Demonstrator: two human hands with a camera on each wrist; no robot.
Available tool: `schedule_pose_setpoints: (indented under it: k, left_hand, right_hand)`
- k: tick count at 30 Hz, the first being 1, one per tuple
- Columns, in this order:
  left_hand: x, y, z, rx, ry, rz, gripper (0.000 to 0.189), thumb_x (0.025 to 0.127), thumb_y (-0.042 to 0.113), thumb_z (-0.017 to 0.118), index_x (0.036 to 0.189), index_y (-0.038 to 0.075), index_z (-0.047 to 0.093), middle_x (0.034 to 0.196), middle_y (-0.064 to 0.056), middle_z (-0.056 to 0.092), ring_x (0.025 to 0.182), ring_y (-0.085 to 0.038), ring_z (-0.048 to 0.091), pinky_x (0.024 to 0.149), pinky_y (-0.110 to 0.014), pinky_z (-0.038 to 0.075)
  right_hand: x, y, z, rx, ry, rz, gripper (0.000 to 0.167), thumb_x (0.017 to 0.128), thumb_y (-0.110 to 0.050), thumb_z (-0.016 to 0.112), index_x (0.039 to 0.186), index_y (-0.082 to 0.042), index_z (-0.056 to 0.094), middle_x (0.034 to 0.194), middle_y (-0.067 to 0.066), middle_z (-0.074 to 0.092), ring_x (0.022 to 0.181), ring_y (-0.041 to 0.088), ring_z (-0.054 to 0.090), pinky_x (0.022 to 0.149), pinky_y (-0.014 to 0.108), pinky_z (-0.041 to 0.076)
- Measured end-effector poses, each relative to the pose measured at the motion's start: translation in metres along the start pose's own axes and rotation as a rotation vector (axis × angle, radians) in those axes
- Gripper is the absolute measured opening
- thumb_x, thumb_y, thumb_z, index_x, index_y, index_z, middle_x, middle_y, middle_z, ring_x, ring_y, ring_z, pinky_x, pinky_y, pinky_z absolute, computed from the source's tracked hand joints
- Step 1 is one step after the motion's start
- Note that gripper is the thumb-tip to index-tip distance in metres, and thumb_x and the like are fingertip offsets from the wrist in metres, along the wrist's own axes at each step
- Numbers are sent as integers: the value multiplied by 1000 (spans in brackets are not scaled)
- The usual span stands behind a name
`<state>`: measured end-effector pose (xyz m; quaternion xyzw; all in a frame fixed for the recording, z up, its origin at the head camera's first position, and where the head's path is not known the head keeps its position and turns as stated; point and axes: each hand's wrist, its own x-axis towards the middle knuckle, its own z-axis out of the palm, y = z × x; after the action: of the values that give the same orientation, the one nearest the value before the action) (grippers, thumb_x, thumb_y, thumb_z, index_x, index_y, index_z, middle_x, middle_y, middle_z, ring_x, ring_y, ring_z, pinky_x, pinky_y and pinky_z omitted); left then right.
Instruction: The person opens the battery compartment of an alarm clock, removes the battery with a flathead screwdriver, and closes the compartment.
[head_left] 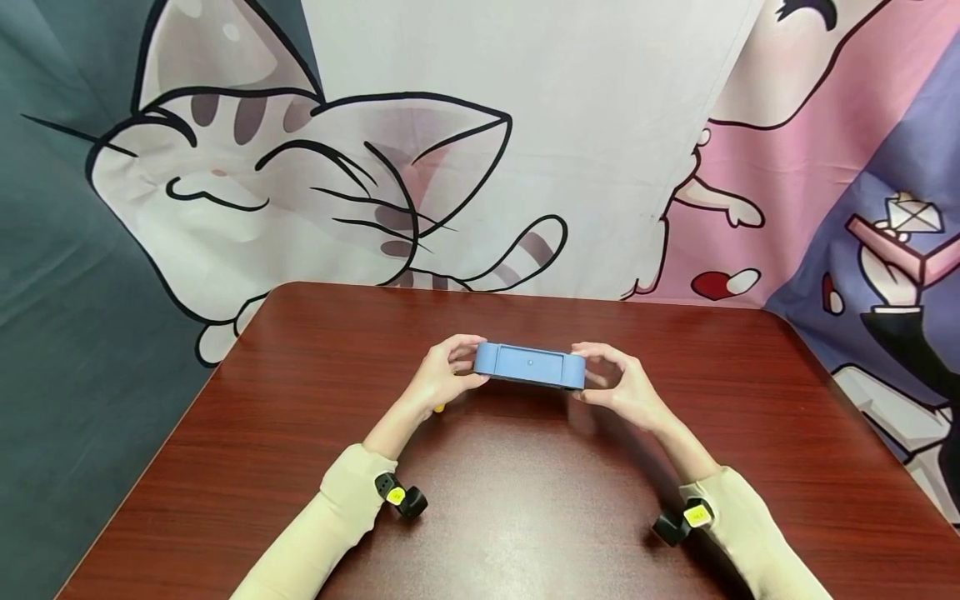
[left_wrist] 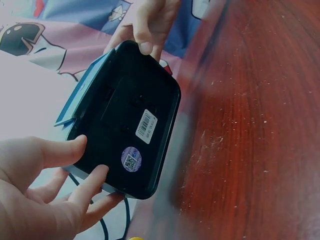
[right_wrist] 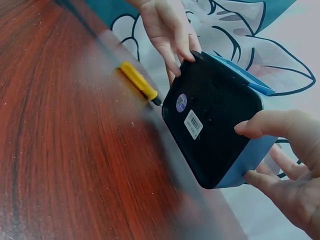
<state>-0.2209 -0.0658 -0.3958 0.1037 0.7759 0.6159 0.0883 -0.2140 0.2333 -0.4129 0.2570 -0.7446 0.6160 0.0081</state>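
Both hands hold a blue box-shaped device [head_left: 529, 365] up off the table, one at each end. My left hand [head_left: 441, 375] grips its left end, thumb and fingers on opposite sides. At the right end, my right hand [head_left: 621, 385] pinches the device the same way. In the left wrist view its black underside [left_wrist: 117, 135] carries a white barcode label [left_wrist: 146, 126] and a round purple sticker [left_wrist: 131, 159]. A blue flap-like part [left_wrist: 85, 92] stands out along one edge. The device's exact kind cannot be told.
A yellow-handled tool [right_wrist: 137, 80] with a dark tip, perhaps a screwdriver, lies on the brown table [head_left: 487, 500] near the left hand. A cartoon-printed cloth [head_left: 600, 125] hangs behind the table's far edge. Each sleeve bears a small black wrist camera [head_left: 408, 502].
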Motion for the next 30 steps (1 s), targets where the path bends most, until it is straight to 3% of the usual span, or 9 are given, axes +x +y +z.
schedule_pose_setpoints:
  k: [11,17,20,25,30]
  left_hand:
    - [1,-2,4,-67,45,-73,51,75,-16,65,120,7,59,130,-18,58,114,-35,61,88,-37,54]
    - [1,1,8,-148,68,-120,38,90,-11,42,122,2,58,129,-20,56,116,-32,58,87,-40,56]
    - [2,5,10,-184,91,-146,33,97,2,37,123,1,58,127,-19,55,113,-31,57,88,-41,56]
    - [2,10,12,-194,131,-165,34,98,22,48,122,0,59,122,-17,58,110,-27,58,85,-38,57]
    - [0,10,14,-173,174,-157,33,95,25,58,118,2,63,121,-15,63,105,-21,61,79,-34,59]
  right_hand:
    - [-4,4,3,60,-12,15,52,71,18,71,119,10,55,129,-10,57,110,6,62,91,25,52]
    - [-7,3,8,18,17,61,50,74,15,71,121,10,54,133,-11,52,114,4,59,88,23,54]
    - [-8,1,10,-36,21,105,52,78,9,71,125,5,52,135,-1,52,114,4,59,87,22,54]
    - [-10,-1,15,-113,30,197,62,82,4,69,138,1,42,135,24,51,118,24,58,88,18,50]
    - [-13,-2,18,-77,32,347,70,87,-3,66,146,4,31,141,30,44,129,43,45,88,12,46]
